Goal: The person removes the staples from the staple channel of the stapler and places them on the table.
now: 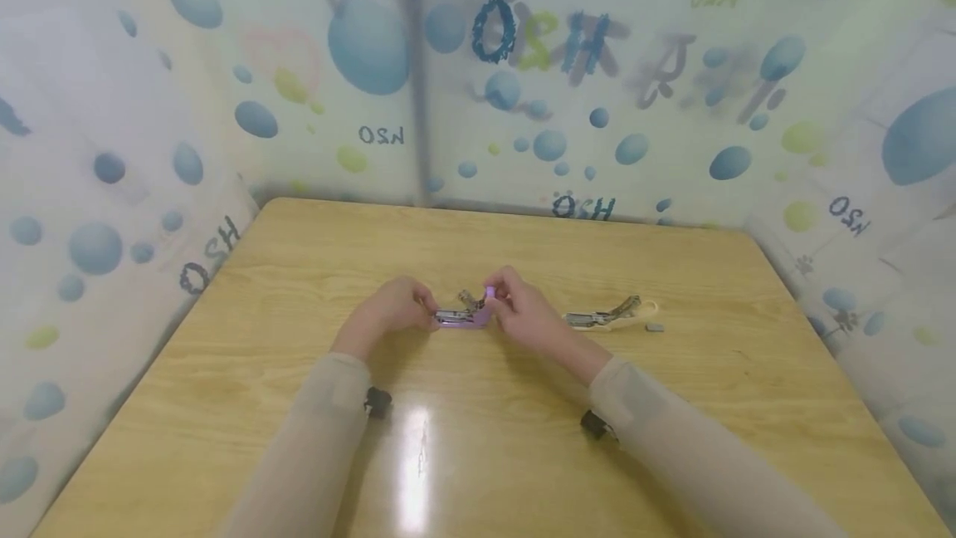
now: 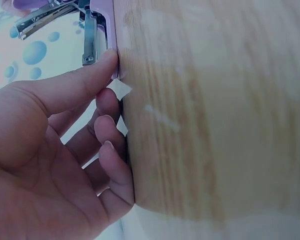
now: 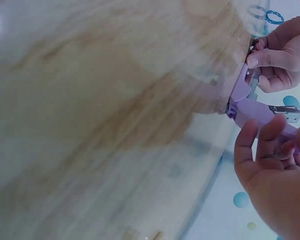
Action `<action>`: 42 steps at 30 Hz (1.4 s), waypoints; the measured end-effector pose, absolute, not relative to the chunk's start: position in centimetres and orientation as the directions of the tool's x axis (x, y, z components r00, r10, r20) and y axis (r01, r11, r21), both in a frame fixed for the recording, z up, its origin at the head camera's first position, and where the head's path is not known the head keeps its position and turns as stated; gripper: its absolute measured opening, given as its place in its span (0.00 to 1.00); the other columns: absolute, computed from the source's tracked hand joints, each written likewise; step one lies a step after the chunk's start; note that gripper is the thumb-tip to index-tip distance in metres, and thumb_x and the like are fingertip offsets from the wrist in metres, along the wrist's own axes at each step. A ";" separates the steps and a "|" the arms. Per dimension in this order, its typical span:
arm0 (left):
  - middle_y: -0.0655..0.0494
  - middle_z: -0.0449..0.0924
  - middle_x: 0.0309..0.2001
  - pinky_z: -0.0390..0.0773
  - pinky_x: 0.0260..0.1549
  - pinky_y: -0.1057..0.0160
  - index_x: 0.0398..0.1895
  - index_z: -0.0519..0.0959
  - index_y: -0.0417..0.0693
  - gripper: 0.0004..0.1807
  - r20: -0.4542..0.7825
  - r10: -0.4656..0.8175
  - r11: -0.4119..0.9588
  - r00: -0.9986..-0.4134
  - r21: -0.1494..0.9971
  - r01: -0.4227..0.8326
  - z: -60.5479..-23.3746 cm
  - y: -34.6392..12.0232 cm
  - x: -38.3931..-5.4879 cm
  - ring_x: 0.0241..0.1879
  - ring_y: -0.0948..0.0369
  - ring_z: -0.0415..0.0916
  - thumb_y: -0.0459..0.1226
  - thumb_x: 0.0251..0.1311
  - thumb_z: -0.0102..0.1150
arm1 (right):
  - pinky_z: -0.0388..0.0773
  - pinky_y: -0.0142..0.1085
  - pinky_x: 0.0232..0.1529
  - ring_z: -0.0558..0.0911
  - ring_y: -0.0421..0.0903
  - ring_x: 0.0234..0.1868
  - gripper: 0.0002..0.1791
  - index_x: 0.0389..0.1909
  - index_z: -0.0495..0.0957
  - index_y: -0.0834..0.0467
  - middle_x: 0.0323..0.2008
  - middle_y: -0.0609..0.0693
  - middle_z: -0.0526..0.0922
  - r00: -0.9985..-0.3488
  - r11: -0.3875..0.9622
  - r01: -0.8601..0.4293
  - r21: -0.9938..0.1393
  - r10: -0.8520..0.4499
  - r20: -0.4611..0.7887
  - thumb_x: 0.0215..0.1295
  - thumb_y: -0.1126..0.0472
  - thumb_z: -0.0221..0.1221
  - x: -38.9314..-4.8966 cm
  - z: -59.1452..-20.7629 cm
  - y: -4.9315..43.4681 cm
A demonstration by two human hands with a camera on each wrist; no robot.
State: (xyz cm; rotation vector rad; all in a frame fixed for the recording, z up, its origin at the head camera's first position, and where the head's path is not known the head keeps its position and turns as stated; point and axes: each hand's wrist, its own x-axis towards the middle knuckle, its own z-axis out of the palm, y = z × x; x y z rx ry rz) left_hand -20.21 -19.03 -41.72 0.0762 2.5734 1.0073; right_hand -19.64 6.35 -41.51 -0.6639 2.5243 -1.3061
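A purple stapler (image 1: 465, 324) lies low on the table between my hands, its top arm swung up from the base and its metal parts showing. My left hand (image 1: 388, 310) pinches the left end of the base; in the left wrist view the thumb presses on the purple base (image 2: 109, 20) beside the metal rail. My right hand (image 1: 525, 315) grips the raised purple top arm (image 3: 257, 112) near its end. To the right, a cream-coloured stapler (image 1: 597, 322) lies opened out, with a small grey block, perhaps a staple strip (image 1: 655, 327), beside it.
The wooden table (image 1: 478, 438) meets patterned curtain-like walls (image 1: 635, 40) at its back and sides. A black wrist camera (image 1: 378, 402) hangs under the left sleeve, another black device (image 1: 594, 424) under the right sleeve.
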 end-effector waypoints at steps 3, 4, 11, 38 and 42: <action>0.47 0.88 0.49 0.74 0.52 0.54 0.43 0.88 0.44 0.10 -0.328 0.188 0.743 -0.926 0.664 -0.084 -41.7 -18.9 -20.2 0.47 0.53 0.76 0.35 0.60 0.78 | 0.77 0.35 0.35 0.80 0.45 0.34 0.15 0.67 0.69 0.62 0.47 0.59 0.81 -0.879 0.528 -0.281 -0.802 -0.477 -0.006 0.85 0.65 0.54 -19.5 -41.3 6.7; 0.48 0.88 0.50 0.74 0.53 0.54 0.43 0.89 0.44 0.10 -0.330 0.185 0.745 -0.926 0.661 -0.087 -41.7 -18.9 -20.3 0.47 0.53 0.76 0.35 0.60 0.78 | 0.77 0.35 0.36 0.80 0.45 0.34 0.16 0.67 0.69 0.62 0.47 0.59 0.81 -0.879 0.534 -0.282 -0.797 -0.476 -0.008 0.86 0.65 0.54 -19.5 -41.3 6.8; 0.46 0.87 0.53 0.75 0.54 0.52 0.43 0.88 0.44 0.11 -0.340 0.168 0.754 -0.925 0.649 -0.101 -41.4 -18.9 -20.0 0.49 0.52 0.76 0.36 0.60 0.78 | 0.77 0.34 0.34 0.82 0.46 0.35 0.15 0.67 0.68 0.64 0.48 0.60 0.82 -0.886 0.527 -0.261 -0.809 -0.463 -0.016 0.86 0.65 0.53 -19.2 -41.4 7.0; 0.49 0.85 0.45 0.70 0.43 0.60 0.41 0.87 0.43 0.08 -0.325 0.163 0.744 -0.932 0.661 -0.100 -41.3 -18.8 -19.8 0.43 0.54 0.73 0.34 0.63 0.76 | 0.78 0.37 0.35 0.82 0.46 0.35 0.16 0.69 0.66 0.62 0.58 0.64 0.84 -0.885 0.678 -0.186 -0.712 -0.430 -0.179 0.87 0.64 0.50 -19.9 -41.4 9.3; 0.48 0.86 0.47 0.71 0.42 0.60 0.42 0.88 0.42 0.08 -0.322 0.170 0.741 -0.931 0.664 -0.094 -41.5 -18.8 -19.8 0.43 0.54 0.73 0.34 0.63 0.76 | 0.78 0.36 0.35 0.81 0.46 0.36 0.17 0.68 0.68 0.62 0.58 0.64 0.85 -0.876 0.725 -0.235 -0.648 -0.447 -0.182 0.86 0.62 0.52 -20.1 -41.0 9.5</action>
